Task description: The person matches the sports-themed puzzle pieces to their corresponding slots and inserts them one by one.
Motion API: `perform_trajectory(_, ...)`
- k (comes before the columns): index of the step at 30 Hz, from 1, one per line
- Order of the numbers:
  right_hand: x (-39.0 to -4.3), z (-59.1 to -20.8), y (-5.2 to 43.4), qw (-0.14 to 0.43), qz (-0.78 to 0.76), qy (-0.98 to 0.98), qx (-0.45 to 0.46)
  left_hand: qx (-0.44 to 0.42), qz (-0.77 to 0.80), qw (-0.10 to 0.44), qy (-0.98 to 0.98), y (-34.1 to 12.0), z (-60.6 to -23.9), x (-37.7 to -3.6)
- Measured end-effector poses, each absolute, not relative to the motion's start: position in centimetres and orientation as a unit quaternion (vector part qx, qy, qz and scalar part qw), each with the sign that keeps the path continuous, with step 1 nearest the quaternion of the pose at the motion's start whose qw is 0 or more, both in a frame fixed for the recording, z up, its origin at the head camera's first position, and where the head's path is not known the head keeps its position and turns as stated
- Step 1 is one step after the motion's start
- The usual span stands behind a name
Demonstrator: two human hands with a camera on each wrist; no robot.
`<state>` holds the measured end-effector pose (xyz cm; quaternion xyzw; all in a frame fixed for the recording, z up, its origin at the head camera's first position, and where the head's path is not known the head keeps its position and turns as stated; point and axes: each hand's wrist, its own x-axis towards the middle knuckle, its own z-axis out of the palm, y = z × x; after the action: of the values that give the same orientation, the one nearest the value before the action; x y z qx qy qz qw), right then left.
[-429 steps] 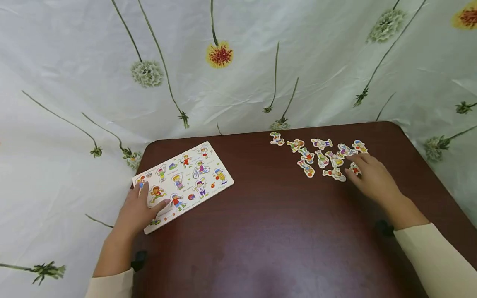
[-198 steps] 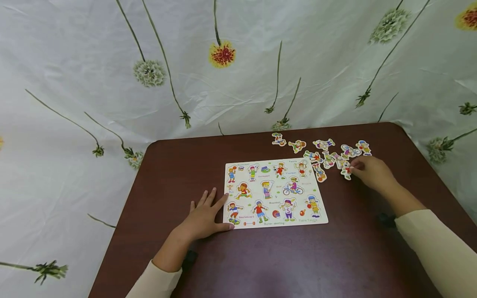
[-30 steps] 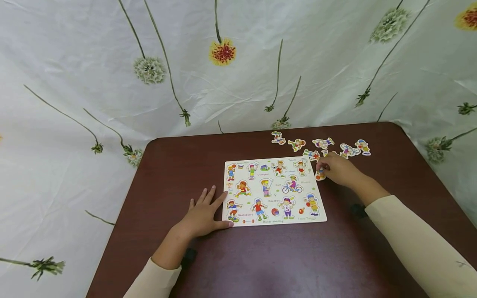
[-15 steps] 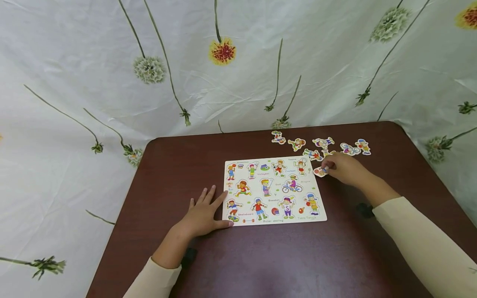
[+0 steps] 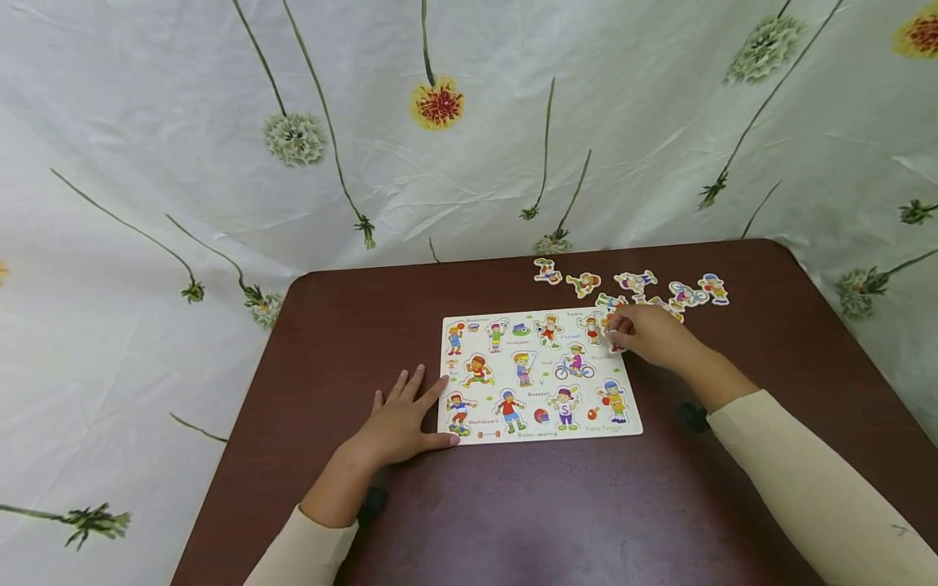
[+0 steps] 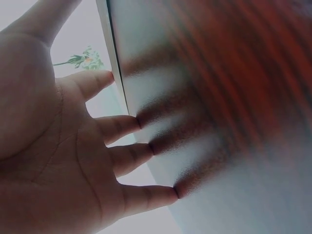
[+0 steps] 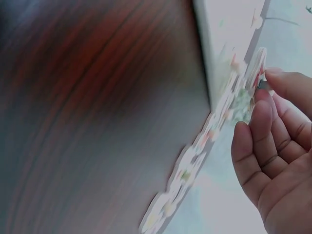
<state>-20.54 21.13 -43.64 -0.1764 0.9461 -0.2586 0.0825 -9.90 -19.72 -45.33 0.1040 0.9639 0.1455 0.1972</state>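
Both hands show in the head view, the left hand (image 5: pixel 399 423) spread flat on the table (image 5: pixel 513 521) touching the puzzle board (image 5: pixel 538 378) at centre frame, the right hand (image 5: pixel 648 335) pinching a puzzle piece (image 5: pixel 612 338) over the board's upper right corner, while the left wrist view shows straight fingers (image 6: pixel 122 127) against the board's edge and the right wrist view, at right, shows fingertips (image 7: pixel 265 105) gripping the piece.

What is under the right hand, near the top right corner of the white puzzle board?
The right hand pinches a small cut-out figure piece over the white puzzle board. The hand covers most of the piece and the slot beneath.
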Motion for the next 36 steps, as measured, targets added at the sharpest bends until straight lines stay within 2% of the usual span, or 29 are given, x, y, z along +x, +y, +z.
perform_trajectory(26,-22.2,-43.4,8.4,0.075,-0.287,0.928,-0.227,0.108,0.150,0.193,0.964,-19.9,-45.5,-9.9)
perform_trajectory(36,-22.3,-43.8,3.3,0.072,-0.315,0.922,-0.214,0.109,0.148,0.192,0.964,-20.0,-45.6,-9.9)
